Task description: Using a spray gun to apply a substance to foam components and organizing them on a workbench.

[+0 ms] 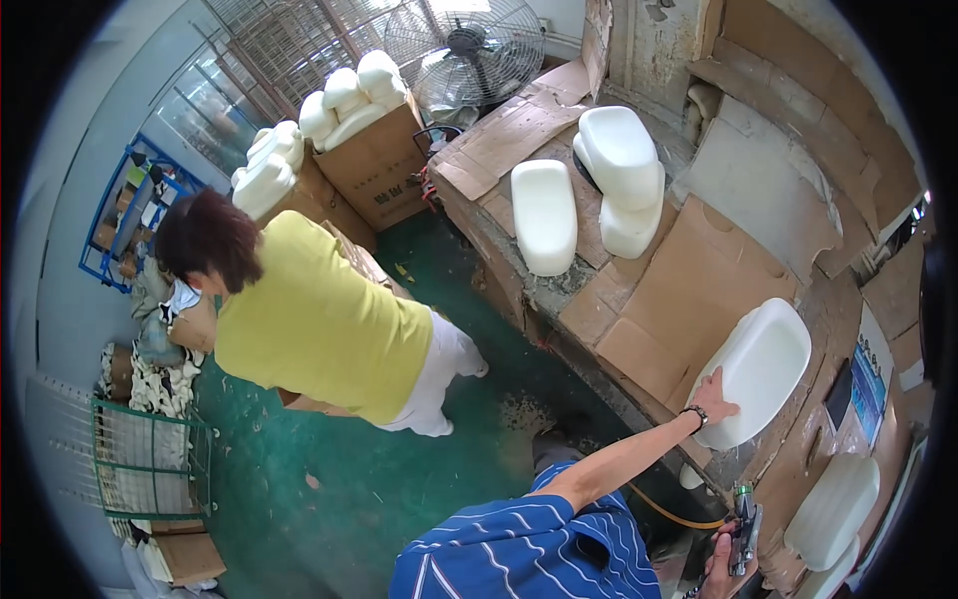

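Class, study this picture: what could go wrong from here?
The white piece under the left hand lies near the edge of the table, so a hard push might tip it off. The orange hose beside the handheld tool in the right hand could snag. The stacked white pieces might slide if knocked.

I was in a workshop, or some small factory: flattened cardboard [704, 285] padded a rough workbench [559, 293], identical white moulded pieces [544, 218] stood there and overflowed large cartons [374, 185], near a big caged fan [466, 45] and a scuffed green floor [299, 499].
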Action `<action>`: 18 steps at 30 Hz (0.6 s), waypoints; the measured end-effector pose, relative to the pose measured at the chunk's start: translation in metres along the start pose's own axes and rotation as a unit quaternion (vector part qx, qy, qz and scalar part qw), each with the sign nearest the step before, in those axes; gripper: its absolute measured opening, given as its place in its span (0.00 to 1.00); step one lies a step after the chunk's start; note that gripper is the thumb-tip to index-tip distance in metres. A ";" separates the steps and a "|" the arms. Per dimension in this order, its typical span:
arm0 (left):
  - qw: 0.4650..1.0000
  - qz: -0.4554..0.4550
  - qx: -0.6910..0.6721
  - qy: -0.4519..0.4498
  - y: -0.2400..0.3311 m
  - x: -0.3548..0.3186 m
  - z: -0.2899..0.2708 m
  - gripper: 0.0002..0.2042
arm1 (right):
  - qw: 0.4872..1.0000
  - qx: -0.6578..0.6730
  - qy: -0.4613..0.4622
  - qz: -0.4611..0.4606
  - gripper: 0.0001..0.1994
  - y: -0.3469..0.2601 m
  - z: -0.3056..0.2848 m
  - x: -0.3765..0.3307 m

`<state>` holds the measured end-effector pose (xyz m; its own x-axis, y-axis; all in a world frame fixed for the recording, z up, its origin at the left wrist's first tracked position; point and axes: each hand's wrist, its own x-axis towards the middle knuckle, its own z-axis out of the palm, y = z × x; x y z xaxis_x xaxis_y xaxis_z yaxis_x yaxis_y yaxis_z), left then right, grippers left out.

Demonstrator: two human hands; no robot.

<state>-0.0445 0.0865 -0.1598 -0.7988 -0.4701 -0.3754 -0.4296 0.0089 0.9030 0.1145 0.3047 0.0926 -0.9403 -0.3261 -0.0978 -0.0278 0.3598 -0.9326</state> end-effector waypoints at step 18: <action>0.853 0.368 0.363 0.072 0.036 -0.014 0.019 0.42 | 0.999 0.004 0.043 -0.001 0.07 0.005 0.015 0.014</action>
<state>-0.0565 0.1098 -0.1260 -0.9269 -0.2051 0.3145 -0.0240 0.8683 0.4954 0.1060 0.2889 0.0817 -0.9658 -0.2509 -0.0662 -0.0271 0.3513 -0.9359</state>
